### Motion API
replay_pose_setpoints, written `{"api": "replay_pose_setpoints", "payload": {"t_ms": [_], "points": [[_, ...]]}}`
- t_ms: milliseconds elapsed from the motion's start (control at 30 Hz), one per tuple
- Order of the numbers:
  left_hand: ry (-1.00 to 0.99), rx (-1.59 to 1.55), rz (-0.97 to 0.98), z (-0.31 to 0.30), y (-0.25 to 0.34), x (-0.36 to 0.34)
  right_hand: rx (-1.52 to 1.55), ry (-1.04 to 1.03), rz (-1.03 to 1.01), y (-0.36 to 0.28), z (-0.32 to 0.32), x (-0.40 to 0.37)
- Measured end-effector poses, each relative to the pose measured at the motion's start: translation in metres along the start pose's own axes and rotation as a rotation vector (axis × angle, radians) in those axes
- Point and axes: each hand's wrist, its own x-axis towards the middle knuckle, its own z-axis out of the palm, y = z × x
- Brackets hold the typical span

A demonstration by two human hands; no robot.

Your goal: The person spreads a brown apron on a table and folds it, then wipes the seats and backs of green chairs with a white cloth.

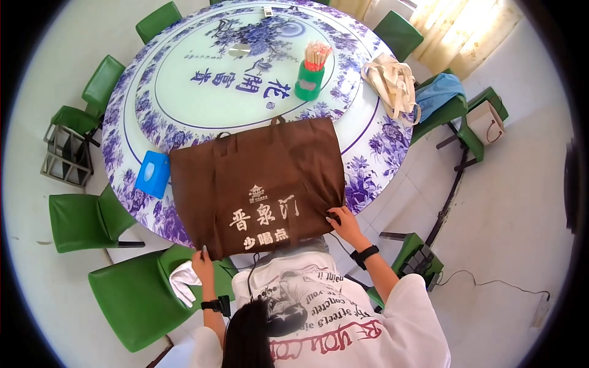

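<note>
A large brown tote bag [257,178] with white printed characters lies flat across the near part of the round table, its two handles at the far edge. My left hand [203,262] grips the bag's near left corner, thumb and fingers closed on the fabric. At the near right corner, my right hand [345,224] pinches the cloth, which creases around the fingers. The near edge of the bag overhangs the table toward my body. A blue tissue box [153,175] stands against the bag's left side.
On the floral table [383,138], a green holder [310,83] with bundled sticks stands beyond the bag. A cream cloth bag [392,86] rests at the right rim. Green chairs [135,294] surround the table; one bears a white cloth [184,282]. A cable [491,282] crosses the floor.
</note>
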Motion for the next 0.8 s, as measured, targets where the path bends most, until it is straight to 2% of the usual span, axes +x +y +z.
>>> {"api": "replay_pose_setpoints", "payload": {"t_ms": [133, 167, 233, 300, 333, 467, 600, 667, 800], "points": [[-0.031, 0.006, -0.057, -0.006, -0.001, -0.008, 0.038, -0.069, 0.064, 0.004, -0.002, -0.004], [0.008, 0.034, 0.0, -0.007, 0.004, -0.006, 0.017, -0.097, 0.062, 0.001, -0.005, -0.002], [0.085, 0.092, 0.113, -0.017, 0.049, 0.005, -0.072, -0.131, 0.034, -0.005, -0.01, 0.007], [0.041, 0.128, 0.284, -0.018, 0.084, 0.027, -0.207, -0.146, -0.018, -0.012, -0.015, 0.027], [0.019, 0.146, 0.369, -0.015, 0.101, 0.038, -0.172, -0.089, -0.083, -0.02, -0.017, 0.039], [-0.318, 0.069, 0.601, 0.031, 0.149, 0.067, -0.146, 0.08, -0.333, -0.05, 0.004, 0.085], [-0.641, 0.441, 0.674, 0.09, 0.148, 0.052, -0.298, -0.084, -0.457, -0.071, 0.044, 0.091], [-0.568, 0.407, 0.694, 0.097, 0.139, 0.044, -0.496, -0.181, -0.477, -0.059, 0.069, 0.07], [-0.557, 0.284, 0.671, 0.077, 0.134, 0.046, -0.425, -0.24, -0.426, -0.047, 0.062, 0.062]]}}
